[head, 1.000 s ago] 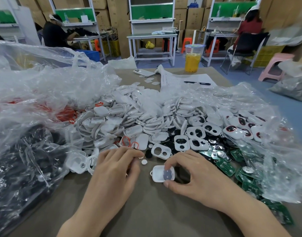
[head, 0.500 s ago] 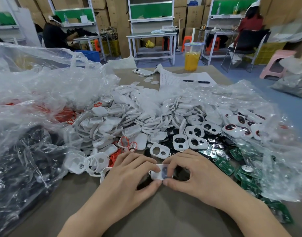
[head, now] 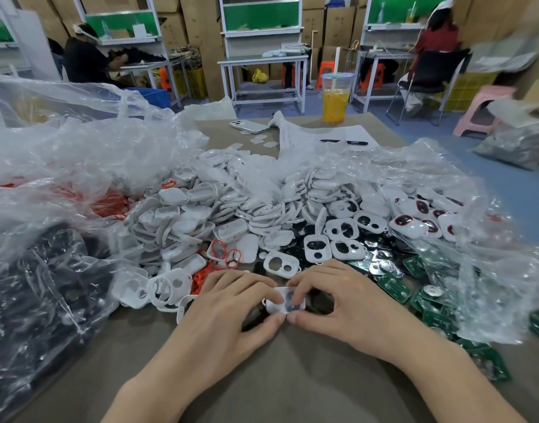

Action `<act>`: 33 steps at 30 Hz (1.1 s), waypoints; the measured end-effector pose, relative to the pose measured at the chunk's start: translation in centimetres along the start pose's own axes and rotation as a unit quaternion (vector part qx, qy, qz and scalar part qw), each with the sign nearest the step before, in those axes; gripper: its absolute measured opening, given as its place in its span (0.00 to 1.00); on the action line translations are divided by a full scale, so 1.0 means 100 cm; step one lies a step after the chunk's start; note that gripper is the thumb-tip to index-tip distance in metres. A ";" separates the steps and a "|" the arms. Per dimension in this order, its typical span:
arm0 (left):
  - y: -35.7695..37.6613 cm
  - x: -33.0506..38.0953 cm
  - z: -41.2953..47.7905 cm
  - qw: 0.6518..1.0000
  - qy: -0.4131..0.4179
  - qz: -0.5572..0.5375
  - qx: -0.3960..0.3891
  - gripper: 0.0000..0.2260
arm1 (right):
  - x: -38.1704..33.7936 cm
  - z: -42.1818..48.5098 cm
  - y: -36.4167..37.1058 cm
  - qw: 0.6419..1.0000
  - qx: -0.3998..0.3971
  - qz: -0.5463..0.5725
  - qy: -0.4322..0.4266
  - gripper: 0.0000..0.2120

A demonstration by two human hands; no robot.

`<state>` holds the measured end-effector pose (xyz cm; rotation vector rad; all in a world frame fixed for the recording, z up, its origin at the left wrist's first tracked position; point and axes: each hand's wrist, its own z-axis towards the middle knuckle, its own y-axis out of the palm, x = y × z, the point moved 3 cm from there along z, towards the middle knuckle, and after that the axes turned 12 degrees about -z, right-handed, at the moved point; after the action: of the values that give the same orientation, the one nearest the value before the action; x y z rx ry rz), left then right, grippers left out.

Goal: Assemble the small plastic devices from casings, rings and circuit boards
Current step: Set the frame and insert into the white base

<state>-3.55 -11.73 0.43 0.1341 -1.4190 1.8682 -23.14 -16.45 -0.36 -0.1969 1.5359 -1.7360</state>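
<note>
Left hand and right hand both pinch one white casing just above the surface, each grip clamped on it.

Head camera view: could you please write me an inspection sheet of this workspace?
Surface: brown table, with a bare strip near the person.
Job's things: white casing held between both hands; pile of casings behind it; red rings left of centre; green circuit boards on the right.
Clutter: clear plastic bags, phone, paper sheet with a pen, drink cup.
Grips: left hand and right hand each pinch the white casing.
Cables: nothing seen on the table.
Surroundings: workbenches, cardboard boxes, seated people, pink stool.
</note>
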 end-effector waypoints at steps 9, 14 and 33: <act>-0.003 0.000 -0.002 0.999 0.008 -0.023 0.021 0.13 | 0.004 -0.005 -0.026 0.989 0.131 -0.010 0.073 0.10; -0.005 -0.004 -0.001 0.999 -0.021 -0.031 0.034 0.18 | 0.030 -0.013 -0.039 0.931 0.171 -0.182 0.265 0.15; -0.016 -0.020 0.023 0.990 -0.081 0.019 0.111 0.12 | 0.036 -0.010 -0.035 0.928 0.162 -0.173 0.289 0.12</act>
<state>-1.96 -14.57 1.55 0.3774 -1.3220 2.0842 -27.69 -18.12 1.17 0.2530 1.6463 -2.4571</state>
